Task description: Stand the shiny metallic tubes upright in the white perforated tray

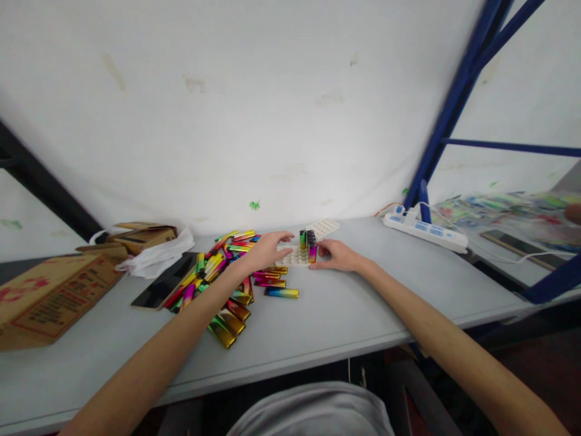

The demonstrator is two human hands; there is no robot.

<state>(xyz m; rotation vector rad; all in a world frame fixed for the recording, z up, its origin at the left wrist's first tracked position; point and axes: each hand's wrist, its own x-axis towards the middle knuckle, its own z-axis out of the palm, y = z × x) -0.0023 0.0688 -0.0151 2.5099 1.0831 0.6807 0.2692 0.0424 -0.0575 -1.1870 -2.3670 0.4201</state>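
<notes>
Several shiny multicoloured lighters stand upright at the right end of a white tray with holes point(296, 257). My right hand point(338, 255) is at their right side, thumb and fingers apart around the nearest lighter point(313, 254); whether it grips that one is too small to tell. Over the tray's left end is my left hand point(269, 251), its fingers spread and nothing in it. A loose pile of metallic lighters point(227, 318) lies left of the tray, partly hidden by my left forearm. A second white holed tray point(323, 227) rests behind the upright lighters.
Cardboard boxes point(57, 297) and a white plastic bag point(158, 254) are at the left, beside a dark flat panel point(166, 283). A white power strip point(424, 231) lies at the right near a blue metal frame point(447, 109). Part of a person's hand point(572, 213) shows at the far right.
</notes>
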